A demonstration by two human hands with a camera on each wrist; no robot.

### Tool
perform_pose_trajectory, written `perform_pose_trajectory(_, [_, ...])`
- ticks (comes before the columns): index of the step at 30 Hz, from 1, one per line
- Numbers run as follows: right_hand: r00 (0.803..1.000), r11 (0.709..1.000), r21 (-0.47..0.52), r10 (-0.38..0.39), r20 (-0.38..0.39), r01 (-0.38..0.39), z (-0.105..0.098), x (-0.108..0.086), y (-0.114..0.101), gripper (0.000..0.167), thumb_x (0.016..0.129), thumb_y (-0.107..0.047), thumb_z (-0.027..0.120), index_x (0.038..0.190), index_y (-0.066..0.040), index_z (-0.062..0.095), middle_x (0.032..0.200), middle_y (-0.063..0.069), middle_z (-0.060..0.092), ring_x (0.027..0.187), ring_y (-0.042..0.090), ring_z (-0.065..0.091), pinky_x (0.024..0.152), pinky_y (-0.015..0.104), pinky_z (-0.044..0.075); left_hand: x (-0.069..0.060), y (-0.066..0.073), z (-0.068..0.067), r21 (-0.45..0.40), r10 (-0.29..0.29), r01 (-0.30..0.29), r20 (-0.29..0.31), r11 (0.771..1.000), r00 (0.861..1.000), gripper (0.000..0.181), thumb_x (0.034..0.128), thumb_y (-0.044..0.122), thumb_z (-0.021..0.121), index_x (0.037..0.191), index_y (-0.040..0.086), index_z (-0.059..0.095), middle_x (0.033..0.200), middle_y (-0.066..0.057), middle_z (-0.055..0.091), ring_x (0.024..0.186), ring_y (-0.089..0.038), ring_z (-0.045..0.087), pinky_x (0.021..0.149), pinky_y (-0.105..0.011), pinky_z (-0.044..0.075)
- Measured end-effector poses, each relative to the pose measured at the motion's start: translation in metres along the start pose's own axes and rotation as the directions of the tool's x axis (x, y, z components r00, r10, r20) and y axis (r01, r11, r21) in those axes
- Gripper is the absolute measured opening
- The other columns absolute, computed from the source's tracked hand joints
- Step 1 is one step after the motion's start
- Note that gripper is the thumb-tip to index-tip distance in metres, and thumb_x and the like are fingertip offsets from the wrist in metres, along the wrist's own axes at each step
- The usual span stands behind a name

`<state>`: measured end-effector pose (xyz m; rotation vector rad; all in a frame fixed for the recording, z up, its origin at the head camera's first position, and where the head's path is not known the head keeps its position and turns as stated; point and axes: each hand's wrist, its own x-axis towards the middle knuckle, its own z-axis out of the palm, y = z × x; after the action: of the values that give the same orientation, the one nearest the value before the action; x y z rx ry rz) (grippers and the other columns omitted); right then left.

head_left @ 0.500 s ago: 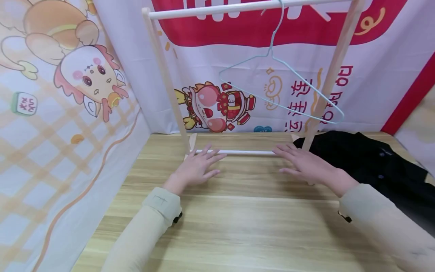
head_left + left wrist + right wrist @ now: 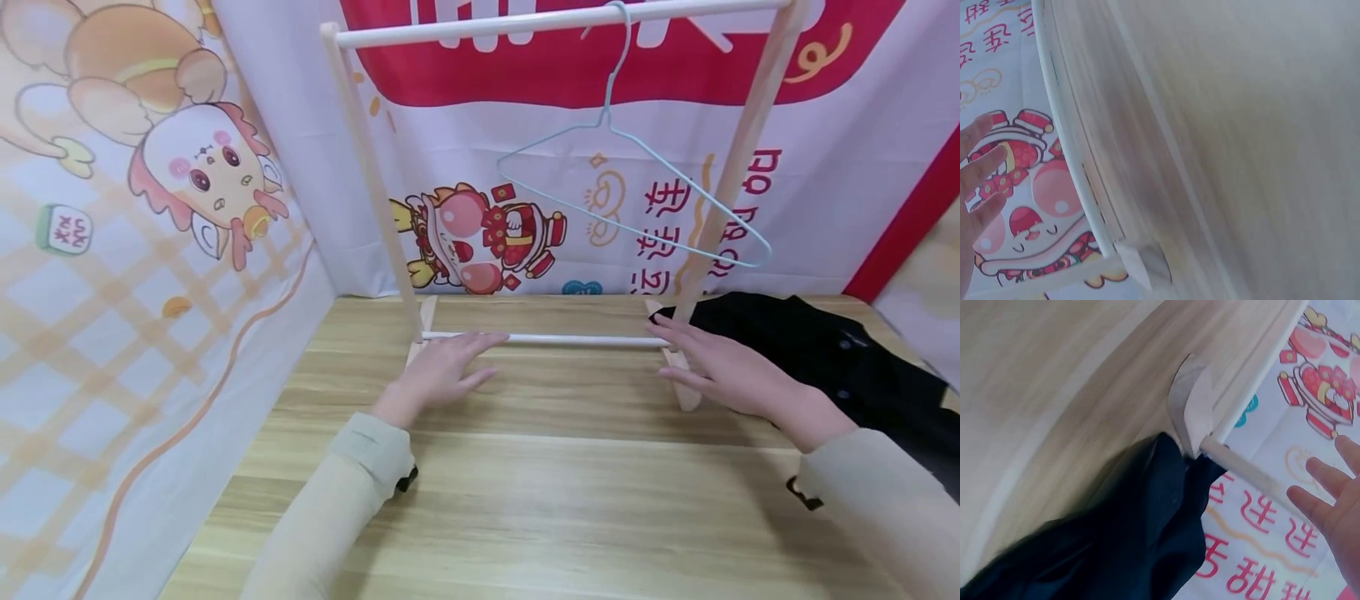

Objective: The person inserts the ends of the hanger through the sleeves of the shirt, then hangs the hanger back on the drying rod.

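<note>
A small clothes rack (image 2: 375, 183) of pale wood with white rods stands on the table. From its top rod hangs a light-green wire hanger (image 2: 562, 200) with nothing on it. My left hand (image 2: 442, 371) is in front of the rack's left post, fingers extended and holding nothing; contact with the lower rod (image 2: 577, 339) cannot be made out. My right hand (image 2: 735, 371) lies in front of the right post, fingers spread and holding nothing. Beside and beyond it is a black garment with buttons (image 2: 847, 358), heaped on the table at the right.
The wood-grain table (image 2: 525, 500) stretches toward me. A printed cloth (image 2: 465, 150) rises behind the rack, and another printed cloth (image 2: 172, 350) borders the left side. A red strip (image 2: 911, 212) runs along the right.
My right hand has moved to the right, away from the lower rod's middle. My left hand has shifted very slightly right. The hanger still hangs on the rack.
</note>
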<state>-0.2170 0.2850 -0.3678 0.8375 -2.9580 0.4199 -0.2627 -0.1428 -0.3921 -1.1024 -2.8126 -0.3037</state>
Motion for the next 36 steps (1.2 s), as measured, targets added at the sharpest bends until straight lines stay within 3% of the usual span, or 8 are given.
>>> perform_pose_trajectory(4, [0.999, 1.000, 0.016, 0.027, -0.041, -0.026, -0.001, -0.014, 0.012, 0.070, 0.102, -0.043, 0.063, 0.160, -0.015, 0.036, 0.162, 0.018, 0.035, 0.144, 0.042, 0.037, 0.109, 0.062, 0.035, 0.007, 0.008, 0.003, -0.086, -0.013, 0.012, -0.011, 0.996, 1.000, 0.055, 0.1052, 0.041, 0.057, 0.157, 0.024, 0.045, 0.151, -0.006, 0.053, 0.137, -0.029, 0.050, 0.114, -0.049, 0.038])
perform_pose_trajectory(12, [0.990, 0.994, 0.036, 0.110, -0.091, -0.107, -0.002, -0.039, 0.034, 0.067, 0.101, -0.039, 0.066, 0.158, -0.015, 0.041, 0.159, 0.019, 0.039, 0.143, 0.042, 0.038, 0.108, 0.062, 0.035, 0.023, 0.019, 0.007, -0.167, -0.062, 0.061, -0.004, 0.984, 0.998, 0.055, 0.1056, 0.044, 0.055, 0.156, 0.025, 0.045, 0.152, -0.002, 0.052, 0.139, -0.025, 0.049, 0.115, -0.047, 0.035])
perform_pose_trajectory(19, [0.975, 0.980, 0.052, 0.196, -0.108, -0.192, -0.008, -0.058, 0.048, 0.066, 0.102, -0.038, 0.064, 0.158, -0.013, 0.039, 0.149, 0.028, 0.047, 0.134, 0.048, 0.046, 0.102, 0.068, 0.037, 0.049, 0.033, 0.017, -0.249, -0.057, 0.059, 0.013, 0.967, 0.998, 0.053, 0.1057, 0.041, 0.056, 0.154, 0.021, 0.048, 0.150, 0.000, 0.055, 0.137, -0.021, 0.050, 0.116, -0.040, 0.035])
perform_pose_trajectory(24, [0.970, 0.980, 0.043, 0.201, -0.136, -0.196, -0.012, -0.067, 0.055, 0.065, 0.104, -0.036, 0.062, 0.159, -0.013, 0.037, 0.135, 0.027, 0.060, 0.120, 0.050, 0.057, 0.093, 0.069, 0.042, 0.062, 0.043, 0.019, -0.282, -0.032, 0.033, 0.011, 0.959, 0.999, 0.052, 0.1053, 0.038, 0.058, 0.154, 0.022, 0.048, 0.137, -0.002, 0.064, 0.130, -0.021, 0.056, 0.113, -0.040, 0.039])
perform_pose_trajectory(31, [0.957, 0.974, 0.051, 0.227, -0.183, -0.221, -0.013, -0.079, 0.066, 0.061, 0.103, -0.023, 0.064, 0.156, -0.008, 0.036, 0.129, 0.026, 0.065, 0.112, 0.049, 0.062, 0.091, 0.068, 0.043, 0.084, 0.064, 0.020, -0.368, -0.035, 0.034, 0.004, 0.929, 0.999, 0.052, 0.1048, 0.038, 0.060, 0.154, 0.025, 0.048, 0.134, 0.001, 0.066, 0.128, -0.019, 0.057, 0.110, -0.039, 0.042])
perform_pose_trajectory(36, [0.939, 0.959, 0.048, 0.284, -0.194, -0.280, -0.014, -0.087, 0.077, 0.061, 0.105, -0.025, 0.061, 0.157, -0.006, 0.035, 0.128, 0.031, 0.062, 0.115, 0.054, 0.056, 0.092, 0.072, 0.040, 0.101, 0.078, 0.025, -0.420, -0.045, 0.052, 0.027, 0.906, 0.999, 0.050, 0.1053, 0.037, 0.059, 0.153, 0.026, 0.048, 0.134, 0.001, 0.066, 0.127, -0.018, 0.057, 0.109, -0.038, 0.043])
